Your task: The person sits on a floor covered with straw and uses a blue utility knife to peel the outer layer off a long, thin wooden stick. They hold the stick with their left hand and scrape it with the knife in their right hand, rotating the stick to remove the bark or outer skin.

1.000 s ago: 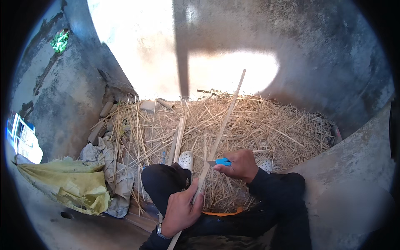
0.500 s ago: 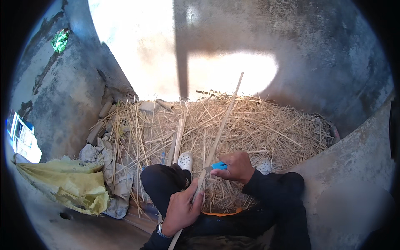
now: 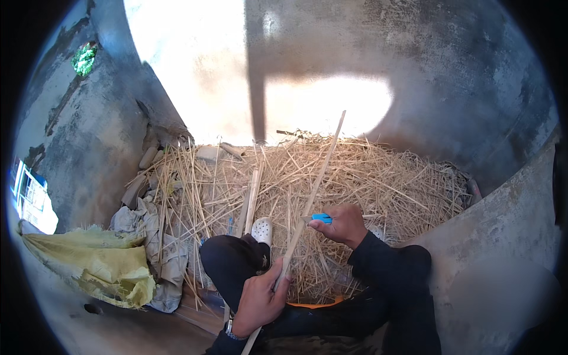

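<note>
**Blade drawn down the stick**

Head view: Since a second ago the right hand (image 3: 343, 223) has been brought slightly lower and leftward along the stick, while the left hand (image 3: 260, 296) and the stick's tilt are left almost unchanged. The long pale stick (image 3: 310, 198) is held across the lap of the seated person, over a broad heap of dry straw (image 3: 384, 177) on a concrete floor (image 3: 485, 118).

The left hand is closed around the lower part of the stick, fingers wrapped tight with the thumb laid along it. The right hand is curled shut around a blue-handled knife (image 3: 319, 218), whose short blade appears to be set against the stick's right side near its middle; the exact contact cannot be made out.

For the scraping or splitting in hand to be done well, the stick is best kept clamped firmly low down, the blade held at a shallow angle and moved away from the gripping hand, and the thumb kept clear of the edge.

The stick's long axis is run from the lower left, below the left wrist, up to the right, its free tip being pointed away from the body toward the sunlit patch (image 3: 325, 103) beyond the straw. A white clog (image 3: 262, 229) is seen just left of it, and a yellow-green sack (image 3: 89, 266) is left well apart at the left.
</note>
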A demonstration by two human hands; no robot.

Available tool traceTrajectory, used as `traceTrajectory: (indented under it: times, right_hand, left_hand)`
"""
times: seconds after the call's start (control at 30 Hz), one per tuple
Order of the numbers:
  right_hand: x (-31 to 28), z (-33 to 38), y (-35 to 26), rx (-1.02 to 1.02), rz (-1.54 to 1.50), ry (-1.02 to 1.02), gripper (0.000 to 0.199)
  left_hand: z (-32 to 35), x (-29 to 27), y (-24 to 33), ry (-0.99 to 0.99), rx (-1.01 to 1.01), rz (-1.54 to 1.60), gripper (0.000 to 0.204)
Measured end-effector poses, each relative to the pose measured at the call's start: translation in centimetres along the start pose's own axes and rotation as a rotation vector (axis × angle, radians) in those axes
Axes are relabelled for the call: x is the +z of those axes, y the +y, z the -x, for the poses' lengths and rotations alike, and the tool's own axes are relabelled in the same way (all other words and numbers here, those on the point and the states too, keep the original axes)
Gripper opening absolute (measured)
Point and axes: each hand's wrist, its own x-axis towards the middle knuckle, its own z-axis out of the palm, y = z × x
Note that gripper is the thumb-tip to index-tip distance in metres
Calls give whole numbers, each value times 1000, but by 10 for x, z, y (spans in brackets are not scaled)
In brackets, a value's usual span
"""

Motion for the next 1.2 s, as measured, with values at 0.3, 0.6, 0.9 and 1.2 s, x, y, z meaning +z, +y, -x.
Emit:
traceTrajectory:
  times: [0.3,0.6,0.9,1.2]
  right_hand:
    - [-7,-13,28,28,50,76,70]
    - [3,12,-6,-189,88,-51,69]
    - [-4,16,-6,-41,76,-79,67]
    - [-2,4,6,-22,20,49,69]
  left_hand:
    - [9,1,0,-38,-44,11,38]
    - [-1,-2,1,-25,17,20,37]
    - [7,3,-5,-43,19,4,38]
    - [2,9,-24,-12,78,105,37]
